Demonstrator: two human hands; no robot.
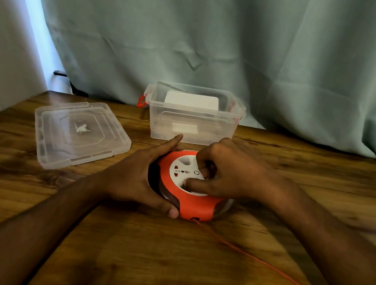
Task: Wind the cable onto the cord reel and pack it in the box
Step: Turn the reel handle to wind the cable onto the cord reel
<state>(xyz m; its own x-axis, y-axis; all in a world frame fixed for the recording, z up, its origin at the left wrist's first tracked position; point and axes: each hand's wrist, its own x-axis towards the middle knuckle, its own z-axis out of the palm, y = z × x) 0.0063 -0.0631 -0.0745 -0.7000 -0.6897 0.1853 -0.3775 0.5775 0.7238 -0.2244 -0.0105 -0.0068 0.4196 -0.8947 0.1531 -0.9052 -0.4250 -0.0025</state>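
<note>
One cord reel [190, 186], one cable [259, 259], one box [193, 116], one lid [78, 133], two hands. Reel round and low, orange shell with a white socket face on top and a dark band round the side; lying flat on the wooden counter [164, 261], near the front of the box. Left hand [142, 179] cupped against the reel's left side, fingers [169, 143] stretched along the far edge, thumb at the near rim. Right hand [226, 170] on top, fingers curled down onto the white face, thumb pressed into it. Thin orange cable trailing from the reel's near edge, off toward the lower right under the right forearm. Clear box open, upright, red latch on its left end. Clear lid flat on the counter, left of the box, apart from it.
</note>
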